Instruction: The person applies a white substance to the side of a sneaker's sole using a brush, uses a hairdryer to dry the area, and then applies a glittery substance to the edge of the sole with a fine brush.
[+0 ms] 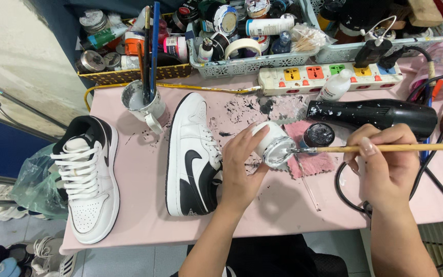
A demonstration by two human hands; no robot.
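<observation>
My left hand [239, 164] holds a small white paint jar [273, 143], tipped with its open mouth toward the right. My right hand [385, 164] grips a wooden-handled paintbrush [380, 148] held level, its tip at the jar's mouth. A white and black sneaker [193, 154] lies on its side just left of my left hand on the pink table [144, 215]. A second white and black sneaker [85, 179] rests near the table's left edge.
A black jar lid [318, 134] sits on a pink cloth [311, 161]. Behind lie a black hair dryer [375, 114], a power strip [329, 77], a white squeeze bottle [334, 86], a cup of brushes [142, 100] and baskets of paint supplies [247, 64]. Cables [437, 179] trail at right.
</observation>
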